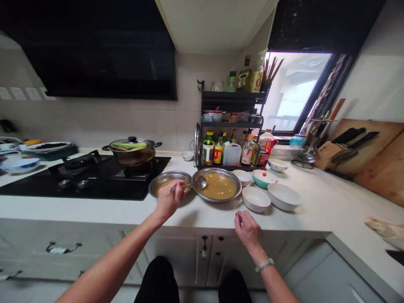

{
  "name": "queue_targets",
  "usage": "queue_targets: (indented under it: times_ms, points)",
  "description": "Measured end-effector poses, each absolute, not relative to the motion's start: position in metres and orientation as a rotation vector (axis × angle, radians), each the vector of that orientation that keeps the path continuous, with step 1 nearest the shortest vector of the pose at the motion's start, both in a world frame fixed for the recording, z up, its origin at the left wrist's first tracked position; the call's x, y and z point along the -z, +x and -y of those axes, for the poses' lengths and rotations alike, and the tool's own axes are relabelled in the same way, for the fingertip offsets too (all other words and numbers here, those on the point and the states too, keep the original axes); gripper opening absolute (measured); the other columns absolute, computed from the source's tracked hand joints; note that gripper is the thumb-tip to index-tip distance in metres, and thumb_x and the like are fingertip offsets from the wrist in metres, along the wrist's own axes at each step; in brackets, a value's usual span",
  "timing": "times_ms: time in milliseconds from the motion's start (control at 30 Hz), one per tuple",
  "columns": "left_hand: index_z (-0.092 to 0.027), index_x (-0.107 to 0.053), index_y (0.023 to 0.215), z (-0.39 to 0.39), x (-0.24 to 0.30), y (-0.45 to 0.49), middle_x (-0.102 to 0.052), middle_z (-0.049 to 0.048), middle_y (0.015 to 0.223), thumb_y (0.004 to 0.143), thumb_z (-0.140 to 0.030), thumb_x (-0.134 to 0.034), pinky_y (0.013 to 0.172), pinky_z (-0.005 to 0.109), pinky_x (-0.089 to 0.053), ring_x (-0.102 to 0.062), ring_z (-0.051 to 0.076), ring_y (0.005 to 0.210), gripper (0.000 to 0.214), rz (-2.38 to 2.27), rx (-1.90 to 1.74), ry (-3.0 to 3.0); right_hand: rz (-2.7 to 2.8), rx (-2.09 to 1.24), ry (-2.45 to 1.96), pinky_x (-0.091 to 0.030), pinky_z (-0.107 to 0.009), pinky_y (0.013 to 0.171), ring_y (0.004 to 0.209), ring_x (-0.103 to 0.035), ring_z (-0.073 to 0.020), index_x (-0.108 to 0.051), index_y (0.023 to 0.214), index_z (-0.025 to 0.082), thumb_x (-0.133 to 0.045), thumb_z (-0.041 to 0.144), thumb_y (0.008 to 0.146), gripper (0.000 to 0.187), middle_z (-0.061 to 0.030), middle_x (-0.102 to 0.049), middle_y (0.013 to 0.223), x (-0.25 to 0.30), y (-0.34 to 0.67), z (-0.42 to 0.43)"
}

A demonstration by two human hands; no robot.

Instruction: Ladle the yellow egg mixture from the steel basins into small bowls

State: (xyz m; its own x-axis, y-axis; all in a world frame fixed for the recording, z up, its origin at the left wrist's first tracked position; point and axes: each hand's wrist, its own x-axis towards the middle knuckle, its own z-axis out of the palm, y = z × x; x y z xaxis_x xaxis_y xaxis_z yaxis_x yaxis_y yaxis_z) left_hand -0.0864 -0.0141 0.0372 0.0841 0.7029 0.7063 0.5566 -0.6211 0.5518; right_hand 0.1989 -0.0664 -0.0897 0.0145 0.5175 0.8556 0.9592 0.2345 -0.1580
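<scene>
My left hand (169, 198) is wrapped round the handle of a metal ladle (201, 182). The ladle's bowl is over the left rim of a wide steel basin (217, 200) of brownish, cloudy soup with pale bits floating in it. Under my left hand, partly hidden by it, is a second steel basin (152, 185) with similar liquid. My right hand (248, 227) hangs at the counter's front edge with its fingers curled in and nothing visible in them. Nearest to it stands a white bowl (256, 205) with a thin dark rim.
Several more bowls, including a larger white bowl (285, 202) and a green-and-white bowl (263, 184), stand right of the basins. A lidded pot (134, 156) sits on the black stove (104, 189). Behind stands a rack (233, 96) of bottles; a knife block (326, 155) is far right.
</scene>
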Motion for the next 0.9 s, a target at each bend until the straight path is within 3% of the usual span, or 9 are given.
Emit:
queue_targets:
  times_ms: [133,300,533,900]
  points:
    - [-0.015,-0.065,0.089,0.007,-0.027,-0.061,-0.066,0.0025,0.055,0.089,-0.03,-0.036,0.061,0.027,-0.05,-0.064,0.016,0.054,0.033,-1.245,-1.429,2.33,1.626,0.65,-1.407,-0.033,-0.025,0.058,0.058,-0.047,-0.0133,-0.058,0.074,0.018,-0.042,0.018,0.09,0.023,-0.0011,-0.05,0.064,0.089,0.199,0.067]
    - [-0.015,-0.064,0.087,0.0,-0.027,-0.048,-0.066,0.0034,0.053,0.089,-0.031,-0.034,0.057,0.027,-0.052,-0.065,0.017,0.051,0.034,-1.225,-1.344,2.059,1.633,0.643,-1.393,-0.033,-0.024,0.057,0.058,-0.047,-0.0131,-0.058,0.074,0.018,-0.042,0.018,0.09,0.022,-0.0014,-0.05,0.064,0.088,0.199,0.068]
    - [-0.014,-0.061,0.079,-0.011,-0.033,-0.056,-0.066,0.0062,0.054,0.084,-0.03,-0.041,0.049,0.03,-0.055,-0.065,0.02,0.047,0.026,-1.181,-1.442,1.351,1.621,0.641,-1.401,-0.032,-0.025,0.056,0.058,-0.046,-0.0132,-0.057,0.072,0.019,-0.042,0.018,0.09,0.023,-0.0011,-0.05,0.063,0.087,0.198,0.068]
    - [-0.012,-0.059,0.07,-0.01,-0.055,-0.079,-0.064,0.0051,0.05,0.081,-0.019,-0.043,0.053,0.03,-0.057,-0.065,0.017,0.047,0.021,-1.203,-1.539,1.033,1.627,0.64,-1.395,-0.033,-0.025,0.058,0.059,-0.047,-0.0134,-0.058,0.075,0.019,-0.043,0.018,0.09,0.02,-0.0011,-0.051,0.065,0.089,0.199,0.067]
